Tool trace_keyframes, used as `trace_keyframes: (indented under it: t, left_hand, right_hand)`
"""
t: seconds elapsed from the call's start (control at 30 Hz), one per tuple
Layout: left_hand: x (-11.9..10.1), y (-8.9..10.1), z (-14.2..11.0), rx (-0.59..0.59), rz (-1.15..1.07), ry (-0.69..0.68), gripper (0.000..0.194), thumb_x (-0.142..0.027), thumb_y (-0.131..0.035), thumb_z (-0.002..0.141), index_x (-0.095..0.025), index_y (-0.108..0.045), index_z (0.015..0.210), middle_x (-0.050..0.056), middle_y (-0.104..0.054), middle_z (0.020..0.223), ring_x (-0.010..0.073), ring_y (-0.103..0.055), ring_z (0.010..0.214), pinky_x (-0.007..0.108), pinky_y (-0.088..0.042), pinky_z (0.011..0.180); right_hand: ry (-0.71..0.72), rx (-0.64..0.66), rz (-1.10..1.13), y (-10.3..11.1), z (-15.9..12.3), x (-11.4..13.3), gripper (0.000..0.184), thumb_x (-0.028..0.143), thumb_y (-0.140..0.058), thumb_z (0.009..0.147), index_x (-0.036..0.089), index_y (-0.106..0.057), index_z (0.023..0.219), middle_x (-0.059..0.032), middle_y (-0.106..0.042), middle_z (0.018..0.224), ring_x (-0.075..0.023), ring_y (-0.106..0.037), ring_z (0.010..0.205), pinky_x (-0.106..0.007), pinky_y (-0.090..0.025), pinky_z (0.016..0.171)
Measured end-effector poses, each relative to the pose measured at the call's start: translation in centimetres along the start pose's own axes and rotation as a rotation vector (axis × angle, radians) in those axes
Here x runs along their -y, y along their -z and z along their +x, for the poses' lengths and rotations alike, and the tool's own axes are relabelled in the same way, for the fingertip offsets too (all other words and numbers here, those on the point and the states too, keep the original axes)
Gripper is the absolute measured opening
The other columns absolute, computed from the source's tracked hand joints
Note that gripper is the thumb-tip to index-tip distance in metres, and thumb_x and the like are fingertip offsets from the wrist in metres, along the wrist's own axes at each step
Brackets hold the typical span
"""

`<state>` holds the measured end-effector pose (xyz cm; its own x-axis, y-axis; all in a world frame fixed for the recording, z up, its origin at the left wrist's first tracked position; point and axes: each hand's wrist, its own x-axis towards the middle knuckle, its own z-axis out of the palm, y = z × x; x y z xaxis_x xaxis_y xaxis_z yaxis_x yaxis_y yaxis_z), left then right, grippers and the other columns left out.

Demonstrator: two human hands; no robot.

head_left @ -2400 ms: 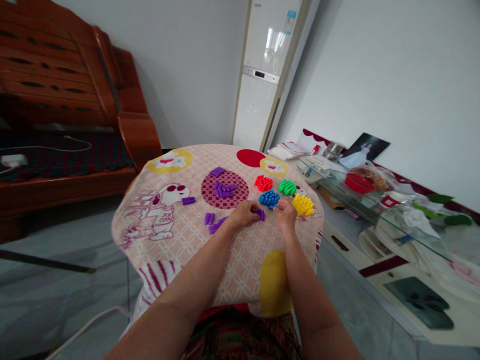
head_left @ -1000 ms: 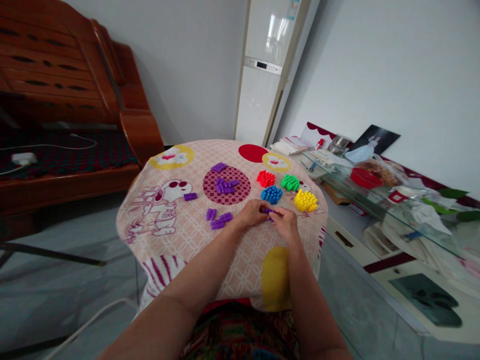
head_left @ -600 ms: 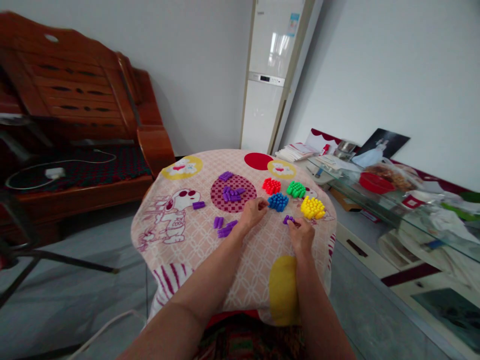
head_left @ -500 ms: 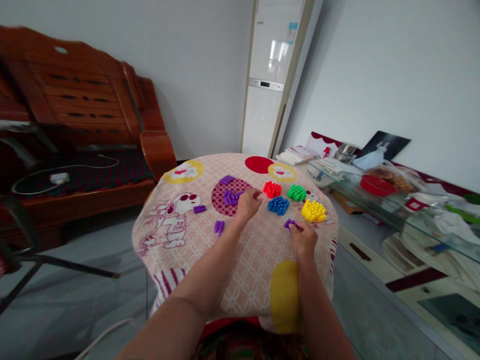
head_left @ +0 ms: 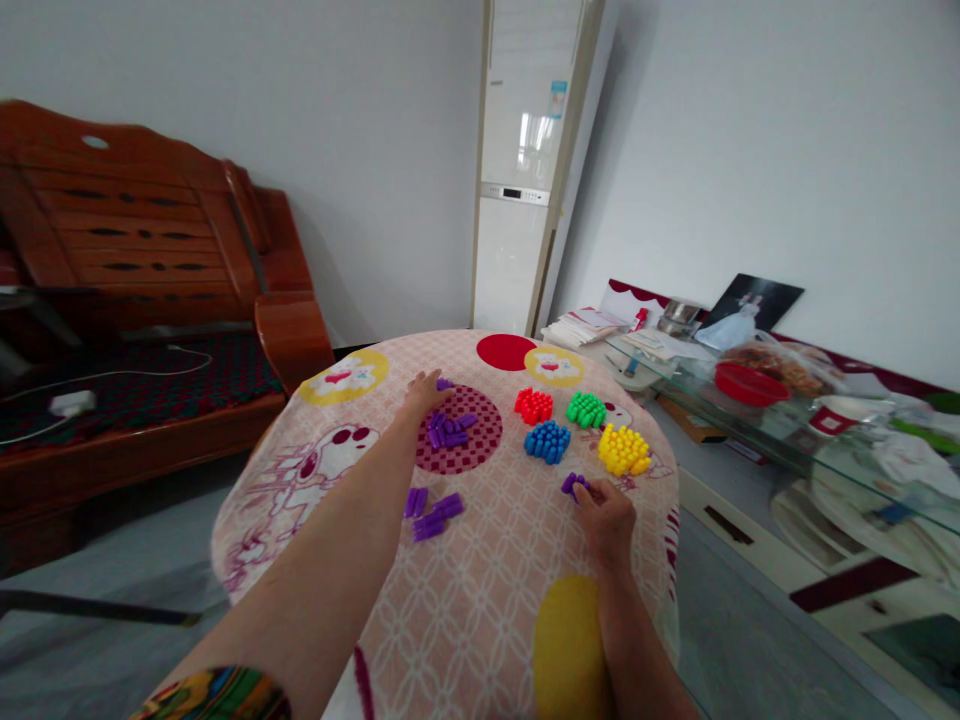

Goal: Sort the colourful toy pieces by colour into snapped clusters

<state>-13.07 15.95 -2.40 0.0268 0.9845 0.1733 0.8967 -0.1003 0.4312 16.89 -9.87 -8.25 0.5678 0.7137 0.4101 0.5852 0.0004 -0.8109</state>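
My left hand point(head_left: 426, 392) reaches to the far side of the table, fingers stretched out beside some small purple pegs point(head_left: 445, 384) that it partly covers. Just nearer lies a loose pile of purple pegs point(head_left: 448, 430) on a dark red checked circle. More purple pegs point(head_left: 433, 518) lie to the right of my left forearm. At the right, my right hand point(head_left: 609, 510) has its fingertips closed on a small cluster of purple pegs point(head_left: 573, 486) on the cloth; the fingers hide part of it.
Beyond my right hand stand tight groups of yellow pegs point(head_left: 624, 450), blue pegs point(head_left: 547, 442), green pegs point(head_left: 586, 409) and red pegs point(head_left: 533, 405). A patterned tablecloth point(head_left: 480, 610) covers the table. A cluttered glass-topped cabinet point(head_left: 750, 440) borders the right side; a wooden bench point(head_left: 150, 240) stands left.
My left hand has moved left and away from me, from beside the red pegs to the far purple pegs. My right hand stays at its purple cluster. The view has shifted slightly.
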Motion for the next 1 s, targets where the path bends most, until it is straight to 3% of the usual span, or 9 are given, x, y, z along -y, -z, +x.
trace_keyframes:
  t: [0.1, 0.2, 0.33, 0.5, 0.73, 1.0]
  left_hand:
    - [-0.4, -0.4, 0.6, 0.111, -0.005, -0.104, 0.055, -0.043, -0.068, 0.080, -0.019, -0.066, 0.130, 0.017, -0.067, 0.127, 0.0335, -0.062, 0.118, 0.040, -0.050, 0.097]
    - [-1.2, -0.5, -0.1, 0.160, -0.029, -0.183, 0.039, -0.032, -0.071, 0.075, -0.024, -0.074, 0.114, 0.009, -0.074, 0.113, 0.0262, -0.066, 0.107, 0.032, -0.049, 0.095]
    - [-1.7, 0.2, -3.4, 0.200, -0.096, -0.337, 0.030, -0.018, -0.069, 0.071, -0.023, -0.076, 0.100, 0.006, -0.076, 0.109, 0.0238, -0.067, 0.103, 0.030, -0.049, 0.095]
    - [-1.1, 1.5, -8.7, 0.296, -0.141, -0.476, 0.035, -0.011, -0.066, 0.064, -0.021, -0.075, 0.096, 0.003, -0.076, 0.102, 0.0221, -0.067, 0.099, 0.030, -0.051, 0.091]
    - [-0.9, 1.4, -13.3, 0.163, -0.244, -0.337, 0.052, -0.008, -0.067, 0.063, -0.018, -0.070, 0.114, 0.006, -0.075, 0.112, 0.0237, -0.069, 0.104, 0.033, -0.053, 0.094]
    - [-1.7, 1.0, -13.9, 0.047, -0.260, -0.238, 0.034, -0.015, -0.066, 0.072, -0.019, -0.075, 0.105, 0.006, -0.077, 0.103, 0.0232, -0.069, 0.096, 0.034, -0.052, 0.091]
  right_hand:
    - [-0.006, -0.002, 0.006, 0.0, 0.0, 0.0, 0.029, 0.050, -0.061, 0.072, 0.022, -0.066, 0.066, -0.0074, -0.071, 0.064, -0.0233, -0.064, 0.060, -0.032, -0.047, 0.059]
    - [-0.010, -0.011, -0.007, -0.1, 0.0, -0.1, 0.029, 0.050, -0.061, 0.072, 0.022, -0.065, 0.064, -0.0071, -0.070, 0.063, -0.0235, -0.063, 0.059, -0.033, -0.046, 0.058]
    - [-0.034, 0.016, -0.003, -0.3, 0.0, -0.5, 0.030, 0.049, -0.061, 0.073, 0.021, -0.069, 0.069, -0.0073, -0.072, 0.067, -0.0236, -0.064, 0.062, -0.034, -0.047, 0.061]
    - [-0.012, 0.023, 0.007, -0.1, 0.1, -0.6, 0.031, 0.048, -0.061, 0.072, 0.019, -0.073, 0.073, -0.0092, -0.074, 0.073, -0.0247, -0.065, 0.069, -0.035, -0.049, 0.068]
    - [0.003, 0.072, 0.033, 0.1, 0.2, 0.2, 0.032, 0.046, -0.063, 0.066, 0.018, -0.074, 0.079, -0.0071, -0.075, 0.073, -0.0229, -0.065, 0.066, -0.034, -0.049, 0.067]
    - [0.004, 0.103, 0.033, 0.2, 0.0, 0.4, 0.030, 0.042, -0.064, 0.068, 0.019, -0.075, 0.082, -0.0067, -0.076, 0.076, -0.0226, -0.066, 0.070, -0.033, -0.049, 0.068]
